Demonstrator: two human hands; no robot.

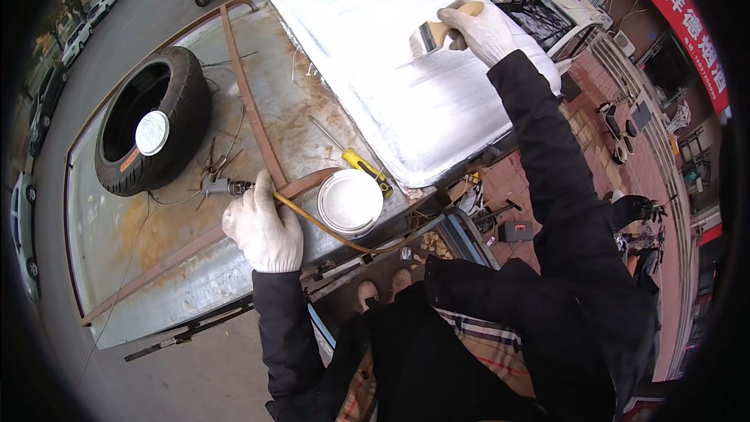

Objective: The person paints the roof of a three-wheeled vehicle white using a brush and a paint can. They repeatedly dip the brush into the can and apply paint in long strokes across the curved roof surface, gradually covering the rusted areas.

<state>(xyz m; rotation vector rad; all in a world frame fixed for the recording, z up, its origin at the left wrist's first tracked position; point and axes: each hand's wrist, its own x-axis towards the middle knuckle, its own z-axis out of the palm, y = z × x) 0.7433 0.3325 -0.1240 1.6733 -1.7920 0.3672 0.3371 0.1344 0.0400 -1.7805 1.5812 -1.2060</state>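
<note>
My right hand (484, 31), in a white glove, grips a wide paintbrush (432, 35) by its wooden handle. The bristles are over the white-painted vehicle roof (367, 70), streaked with brush marks. Also gloved, my left hand (266, 230) is closed around the rusty metal bar (258, 121) of a rack, near its corner; the fingertips are partly hidden. Just right of that hand stands an open can of white paint (350, 199), a yellow-handled screwdriver (361, 166) lying behind it. A metal hose fitting (228, 187) and a yellowish hose (316, 224) run beside my left hand.
On the rusty sheet-metal top (164, 242) lies a tyre (191, 101) with a white-smeared round lid (152, 133) on it. Thin wires trail nearby. A white vehicle (539, 8) is beyond the roof. A grey case (516, 231) sits on the paving to the right.
</note>
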